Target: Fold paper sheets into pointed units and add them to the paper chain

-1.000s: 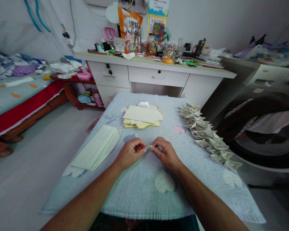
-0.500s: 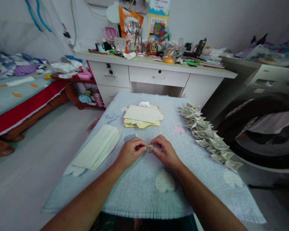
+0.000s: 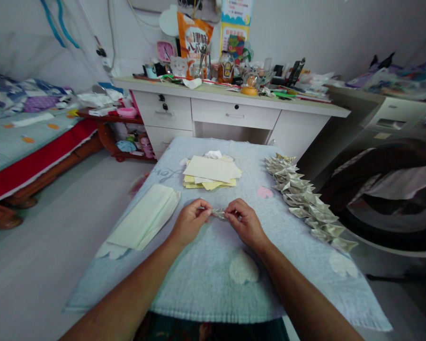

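Note:
Between my two hands, low over the cloth-covered table (image 3: pixel 213 265), is a small folded paper piece (image 3: pixel 219 214), greyish and narrow. My left hand (image 3: pixel 192 219) pinches its left end between thumb and fingers. The right end is pinched in the same way by my right hand (image 3: pixel 245 219). Fingertips hide both ends, and the fine folds are too small to make out. Just beyond lies a pile of cream and yellow paper sheets (image 3: pixel 211 168). To the left rests a stack of long pale paper sheets (image 3: pixel 142 215).
Rows of pointed folded paper shapes (image 3: pixel 305 199) run along the table's right side. A crumpled white scrap (image 3: pixel 213 154) lies behind the paper pile. Behind stands a cluttered white desk (image 3: pixel 234 113); a washing machine (image 3: pixel 386 180) is at right, a bed (image 3: pixel 31 128) at left.
My hands have moved slightly apart, and more of the folded paper piece shows between them. Both hands still pinch its ends. The view has shifted a little.

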A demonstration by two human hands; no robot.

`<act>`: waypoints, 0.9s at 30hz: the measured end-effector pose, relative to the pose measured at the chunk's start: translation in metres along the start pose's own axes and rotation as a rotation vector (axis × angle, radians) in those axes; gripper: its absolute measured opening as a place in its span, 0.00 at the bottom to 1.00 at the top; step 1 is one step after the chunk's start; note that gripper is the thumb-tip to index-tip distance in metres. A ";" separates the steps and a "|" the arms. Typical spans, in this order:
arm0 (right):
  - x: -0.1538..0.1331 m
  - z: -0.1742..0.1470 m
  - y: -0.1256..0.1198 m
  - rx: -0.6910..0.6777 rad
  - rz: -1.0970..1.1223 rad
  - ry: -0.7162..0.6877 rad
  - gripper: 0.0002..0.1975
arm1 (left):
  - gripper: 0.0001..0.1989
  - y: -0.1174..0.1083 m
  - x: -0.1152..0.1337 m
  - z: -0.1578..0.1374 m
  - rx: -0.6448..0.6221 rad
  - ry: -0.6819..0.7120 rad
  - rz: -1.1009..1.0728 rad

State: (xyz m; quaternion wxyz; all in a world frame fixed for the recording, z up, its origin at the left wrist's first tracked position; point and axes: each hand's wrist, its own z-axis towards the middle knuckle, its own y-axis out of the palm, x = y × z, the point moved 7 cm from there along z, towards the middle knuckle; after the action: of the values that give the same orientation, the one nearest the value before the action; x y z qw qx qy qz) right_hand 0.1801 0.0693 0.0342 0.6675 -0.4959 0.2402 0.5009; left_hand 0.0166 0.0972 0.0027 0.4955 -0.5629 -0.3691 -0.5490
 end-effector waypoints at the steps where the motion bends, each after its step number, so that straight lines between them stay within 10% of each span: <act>1: 0.000 0.000 -0.001 0.011 0.005 0.003 0.03 | 0.07 0.000 -0.002 0.000 0.000 -0.022 -0.044; 15: -0.004 0.000 -0.005 0.075 0.034 0.002 0.05 | 0.13 0.013 -0.008 -0.001 -0.041 -0.226 -0.415; 27: 0.029 -0.001 0.006 0.057 0.571 0.297 0.10 | 0.14 0.004 -0.003 0.001 0.042 -0.196 -0.540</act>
State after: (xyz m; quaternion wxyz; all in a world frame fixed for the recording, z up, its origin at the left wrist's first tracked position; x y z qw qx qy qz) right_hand 0.1861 0.0807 0.0077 0.4714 -0.4573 0.4783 0.5830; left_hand 0.0206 0.0980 -0.0011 0.3048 -0.4841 -0.5632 -0.5963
